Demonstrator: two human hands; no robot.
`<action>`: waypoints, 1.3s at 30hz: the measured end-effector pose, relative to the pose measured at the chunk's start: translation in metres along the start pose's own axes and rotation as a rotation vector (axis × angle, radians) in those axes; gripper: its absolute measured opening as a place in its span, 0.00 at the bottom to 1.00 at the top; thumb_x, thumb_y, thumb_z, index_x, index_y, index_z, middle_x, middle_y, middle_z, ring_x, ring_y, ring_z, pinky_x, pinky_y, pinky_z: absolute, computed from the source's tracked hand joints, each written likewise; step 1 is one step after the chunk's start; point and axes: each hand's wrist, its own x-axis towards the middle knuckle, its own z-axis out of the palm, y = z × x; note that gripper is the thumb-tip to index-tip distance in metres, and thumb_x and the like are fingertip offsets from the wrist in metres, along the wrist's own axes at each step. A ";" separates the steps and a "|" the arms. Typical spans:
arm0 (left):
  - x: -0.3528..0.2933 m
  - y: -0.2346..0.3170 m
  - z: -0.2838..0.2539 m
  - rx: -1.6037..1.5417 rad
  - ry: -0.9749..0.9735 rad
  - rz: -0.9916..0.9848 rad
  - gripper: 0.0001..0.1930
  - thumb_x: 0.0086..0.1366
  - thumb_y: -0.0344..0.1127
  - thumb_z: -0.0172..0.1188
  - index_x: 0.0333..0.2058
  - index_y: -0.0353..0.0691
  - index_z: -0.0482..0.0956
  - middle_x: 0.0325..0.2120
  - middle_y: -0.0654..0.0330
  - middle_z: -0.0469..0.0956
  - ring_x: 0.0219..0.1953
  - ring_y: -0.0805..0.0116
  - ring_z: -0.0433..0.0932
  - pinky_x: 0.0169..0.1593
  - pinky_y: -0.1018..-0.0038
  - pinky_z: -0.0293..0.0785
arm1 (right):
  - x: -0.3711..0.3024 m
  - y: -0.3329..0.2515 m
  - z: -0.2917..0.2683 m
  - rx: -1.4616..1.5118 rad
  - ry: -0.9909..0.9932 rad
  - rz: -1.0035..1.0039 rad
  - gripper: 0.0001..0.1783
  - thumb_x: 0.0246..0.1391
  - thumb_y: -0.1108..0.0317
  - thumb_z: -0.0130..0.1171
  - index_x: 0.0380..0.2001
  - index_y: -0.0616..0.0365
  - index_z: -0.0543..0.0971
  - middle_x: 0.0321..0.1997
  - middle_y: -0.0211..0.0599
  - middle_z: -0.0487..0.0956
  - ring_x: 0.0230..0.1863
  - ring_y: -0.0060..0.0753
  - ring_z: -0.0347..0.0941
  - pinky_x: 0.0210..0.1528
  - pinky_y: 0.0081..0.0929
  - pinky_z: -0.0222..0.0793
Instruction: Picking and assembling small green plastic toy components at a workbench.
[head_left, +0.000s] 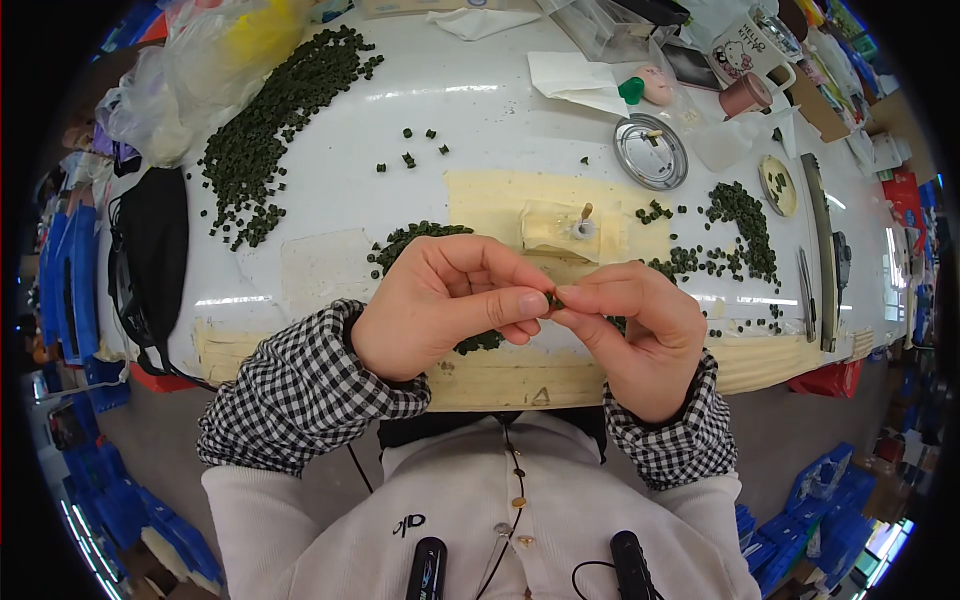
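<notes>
Near the front edge of a white table, my left hand [450,300] and my right hand [635,325] meet fingertip to fingertip. Between them they pinch a small dark green spool-shaped piece [553,301], mostly covered by the fingers. Just behind my left hand lies a pile of the same green pieces [410,238], partly hidden by that hand. Beyond my fingertips, a small taped block [550,232] with a short upright peg [586,213] is fixed on yellowish tape. More green pieces [740,230] are scattered to the right of my right hand.
A large heap of green pieces [290,105] spreads at the back left, beside clear plastic bags [190,80] and a black cloth bag [150,265]. On the right are a round metal dish [650,152], a thread spool [745,95], a white mug [745,50], tweezers [806,290] and a long metal bar [820,250].
</notes>
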 end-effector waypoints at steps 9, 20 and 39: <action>-0.002 -0.001 0.000 0.042 0.005 0.042 0.03 0.62 0.25 0.60 0.35 0.34 0.77 0.29 0.58 0.81 0.29 0.74 0.80 0.34 0.79 0.79 | -0.002 0.001 0.001 0.032 0.000 0.025 0.12 0.44 0.81 0.66 0.35 0.59 0.83 0.33 0.38 0.81 0.34 0.29 0.78 0.37 0.22 0.74; -0.003 -0.003 -0.001 -0.032 -0.050 -0.025 0.03 0.64 0.27 0.60 0.35 0.34 0.77 0.29 0.58 0.80 0.29 0.75 0.80 0.34 0.79 0.78 | -0.003 0.011 -0.003 0.209 -0.091 0.069 0.14 0.46 0.80 0.66 0.39 0.59 0.83 0.34 0.38 0.80 0.33 0.26 0.78 0.35 0.19 0.73; -0.005 -0.007 0.002 0.270 0.089 0.404 0.09 0.59 0.16 0.58 0.40 0.28 0.78 0.36 0.54 0.78 0.36 0.71 0.79 0.42 0.79 0.78 | -0.001 -0.004 0.003 -0.066 -0.032 -0.041 0.16 0.49 0.83 0.61 0.44 0.61 0.81 0.39 0.39 0.79 0.35 0.26 0.76 0.36 0.18 0.72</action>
